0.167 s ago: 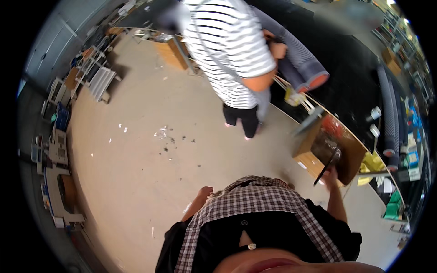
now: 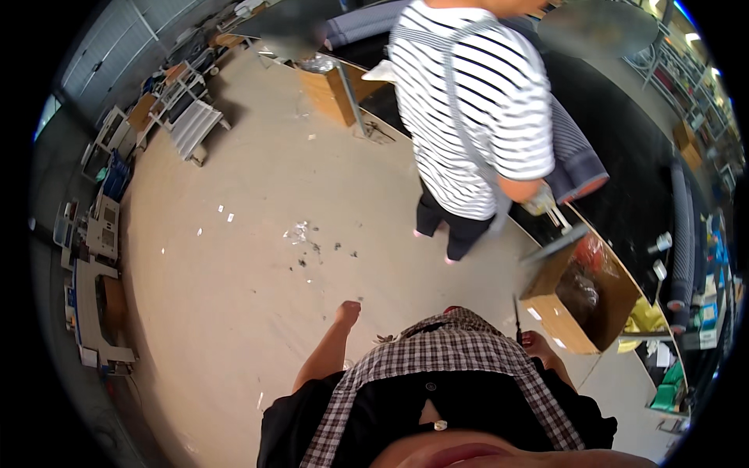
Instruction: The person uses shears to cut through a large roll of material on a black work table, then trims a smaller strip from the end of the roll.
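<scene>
Nearest, worn over a dark top (image 2: 300, 417), a checked apron (image 2: 452, 355), perhaps for keeping clothes clean. Just beyond, at right, the right hand (image 2: 537, 345), grip closed around the lower end of a slim dark tool (image 2: 517, 316); exact kind too small to tell. Held by one end, pointing ahead, probably to stay free of the apron. Out to the left, above the floor (image 2: 211, 327), the left hand (image 2: 349, 313), grip curled inward; cannot tell whether pinching anything. Just right of the tool, an open cardboard box (image 2: 568, 331) with see-through plastic (image 2: 577, 290) inside, set mouth up near the surface (image 2: 624, 140), apparently for easy reach. Farther left, small scraps (image 2: 299, 232), scattered without evident order. Beyond, a co-worker (image 2: 472, 117) in stripes, standing beside the long black surface. Laid lengthwise on top, a dark roll (image 2: 576, 144), likely to lie steady.
</scene>
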A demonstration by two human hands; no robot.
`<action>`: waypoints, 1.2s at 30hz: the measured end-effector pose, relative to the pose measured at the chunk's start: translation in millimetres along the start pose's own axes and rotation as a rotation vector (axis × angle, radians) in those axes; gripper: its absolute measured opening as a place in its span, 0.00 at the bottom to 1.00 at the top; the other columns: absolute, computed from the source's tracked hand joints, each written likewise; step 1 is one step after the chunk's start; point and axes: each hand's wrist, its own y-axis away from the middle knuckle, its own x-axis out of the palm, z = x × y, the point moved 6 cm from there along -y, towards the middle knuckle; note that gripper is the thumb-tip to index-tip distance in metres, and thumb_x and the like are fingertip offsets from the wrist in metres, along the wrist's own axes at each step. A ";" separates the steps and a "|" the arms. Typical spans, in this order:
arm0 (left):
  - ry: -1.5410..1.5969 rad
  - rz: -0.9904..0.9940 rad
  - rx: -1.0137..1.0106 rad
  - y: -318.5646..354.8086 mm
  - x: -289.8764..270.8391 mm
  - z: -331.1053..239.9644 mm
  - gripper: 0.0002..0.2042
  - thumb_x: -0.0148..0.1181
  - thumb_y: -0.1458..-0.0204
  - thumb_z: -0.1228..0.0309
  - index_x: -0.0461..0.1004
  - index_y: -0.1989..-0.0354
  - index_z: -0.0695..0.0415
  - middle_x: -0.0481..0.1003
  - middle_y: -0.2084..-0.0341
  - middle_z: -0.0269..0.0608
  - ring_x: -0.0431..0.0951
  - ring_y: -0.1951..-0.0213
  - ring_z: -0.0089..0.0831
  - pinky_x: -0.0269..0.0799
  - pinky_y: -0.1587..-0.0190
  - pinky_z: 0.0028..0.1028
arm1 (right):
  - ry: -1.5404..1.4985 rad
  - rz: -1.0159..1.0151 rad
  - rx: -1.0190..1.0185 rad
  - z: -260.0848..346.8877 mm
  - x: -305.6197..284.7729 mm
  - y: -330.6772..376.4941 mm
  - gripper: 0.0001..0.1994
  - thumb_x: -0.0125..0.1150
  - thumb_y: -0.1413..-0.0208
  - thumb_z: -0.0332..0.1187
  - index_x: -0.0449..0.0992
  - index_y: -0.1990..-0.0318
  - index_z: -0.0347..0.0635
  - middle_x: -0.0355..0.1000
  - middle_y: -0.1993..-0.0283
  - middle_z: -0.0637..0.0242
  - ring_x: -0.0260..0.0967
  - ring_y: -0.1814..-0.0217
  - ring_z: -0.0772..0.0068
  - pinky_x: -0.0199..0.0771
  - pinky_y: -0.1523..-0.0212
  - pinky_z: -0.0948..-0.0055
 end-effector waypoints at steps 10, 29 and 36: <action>1.017 0.187 -0.265 -104.9 -128.8 48.3 0.14 0.61 0.43 0.66 0.77 0.51 0.55 0.80 0.62 0.43 0.82 0.62 0.38 0.77 0.59 0.37 | 0.196 0.435 -0.025 275.6 344.8 -261.7 0.12 0.76 0.49 0.29 0.75 0.65 0.41 0.71 0.77 0.71 0.67 0.77 0.78 0.65 0.75 0.74; 0.481 -0.054 -0.507 -537.3 -546.4 0.5 0.10 0.57 0.38 0.62 0.77 0.59 0.56 0.77 0.69 0.39 0.78 0.64 0.34 0.74 0.61 0.34 | -0.125 0.385 -0.217 634.6 678.8 -569.1 0.18 0.72 0.42 0.40 0.68 0.58 0.41 0.78 0.47 0.51 0.81 0.52 0.65 0.80 0.60 0.70; -0.119 -0.310 0.355 -835.5 -705.3 -328.2 0.13 0.58 0.36 0.63 0.77 0.53 0.62 0.81 0.60 0.44 0.80 0.58 0.33 0.76 0.53 0.36 | 0.193 -0.461 -0.618 699.2 604.6 -663.7 0.20 0.74 0.46 0.34 0.66 0.56 0.39 0.81 0.56 0.56 0.81 0.56 0.65 0.79 0.57 0.67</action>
